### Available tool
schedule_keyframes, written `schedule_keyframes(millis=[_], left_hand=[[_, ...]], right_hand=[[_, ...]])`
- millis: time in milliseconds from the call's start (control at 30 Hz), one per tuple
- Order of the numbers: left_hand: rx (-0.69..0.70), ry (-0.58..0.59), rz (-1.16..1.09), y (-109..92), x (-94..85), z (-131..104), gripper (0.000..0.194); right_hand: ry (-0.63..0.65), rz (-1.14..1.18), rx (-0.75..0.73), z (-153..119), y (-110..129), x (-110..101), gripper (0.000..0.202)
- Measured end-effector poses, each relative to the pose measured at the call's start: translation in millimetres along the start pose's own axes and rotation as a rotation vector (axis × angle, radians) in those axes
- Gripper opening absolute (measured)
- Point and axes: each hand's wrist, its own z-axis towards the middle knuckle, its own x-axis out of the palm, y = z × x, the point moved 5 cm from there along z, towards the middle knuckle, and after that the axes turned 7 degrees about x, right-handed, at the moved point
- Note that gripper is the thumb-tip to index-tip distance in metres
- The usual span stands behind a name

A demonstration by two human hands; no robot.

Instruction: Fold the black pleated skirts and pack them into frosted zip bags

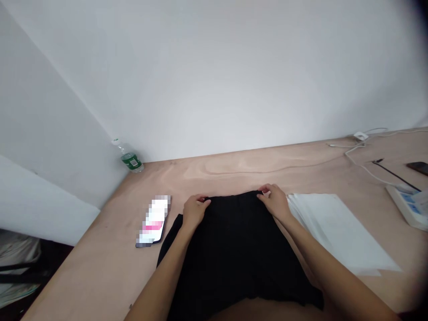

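A black garment [239, 249] lies spread on the wooden tabletop [110, 267], its narrower straight edge towards the wall. I cannot make out which kind of garment it is. My left hand [195, 211] pinches the left end of that far edge between thumb and fingers. At the right end, my right hand [274, 200] grips the same edge in a similar pinch. A further dark flap of the cloth sticks out beyond my left forearm. The near side of the garment runs down to the bottom of the view.
A phone [154, 223] with a lit, blurred screen lies left of the garment. White sheets [341, 234] lie to its right. A bottle [131, 160] stands in the back left corner. White cables [359, 142], a power strip [406, 207] and a dark device [417, 167] are at the right.
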Motion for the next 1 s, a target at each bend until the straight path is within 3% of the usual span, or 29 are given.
schedule_keyframes(millis=[167,367,533,733,900,1000], left_hand=[[0.041,0.024,-0.157,-1,-5.4,-8,0.028],[0.261,0.106,-0.261,-11,-23.4,-45,0.015],[0.423,0.166,-0.145,-7,-25.1,-70,0.008],[0.542,0.178,-0.009,-3,-19.7,-78,0.014],[0.713,0.115,0.279,-10,-16.0,-88,0.018],[0.744,0.145,0.377,-16,-17.3,-95,0.022]], right_hand=[[0.037,0.192,0.069,-6,-1,-8,0.02],[0.294,0.374,-0.066,-37,-5,-26,0.004],[0.355,0.283,-0.159,-58,-13,-30,0.023],[0.338,0.142,-0.277,-69,1,-32,0.03],[0.304,-0.106,-0.425,-74,6,-29,0.034],[0.297,-0.135,-0.468,-79,9,-30,0.039]])
